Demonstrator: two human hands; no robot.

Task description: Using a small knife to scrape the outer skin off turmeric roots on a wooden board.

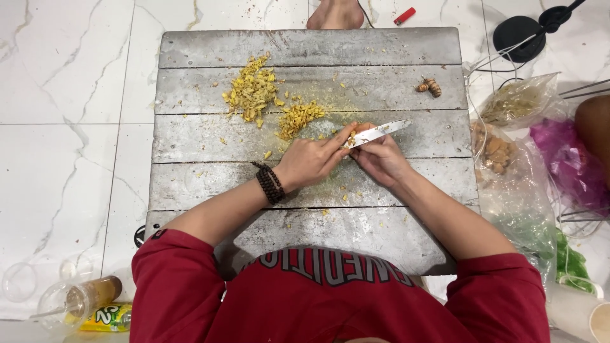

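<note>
Person seen from above, wearing a red short-sleeved top and a beaded wristband.

The red top (337, 305) has sleeves ending above the elbows, leaving both forearms bare. Dark lettering with pale outlines curves across the chest, seen upside down from the head camera. A small dark mark sits on the left sleeve edge. The left wrist carries a bracelet (269, 183) of dark round beads wound in several loops. The right wrist is bare.

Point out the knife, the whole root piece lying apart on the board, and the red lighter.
knife (381, 132), head view, mid blade.
root piece (430, 86), head view, its middle.
red lighter (404, 16), head view, body centre.
</note>
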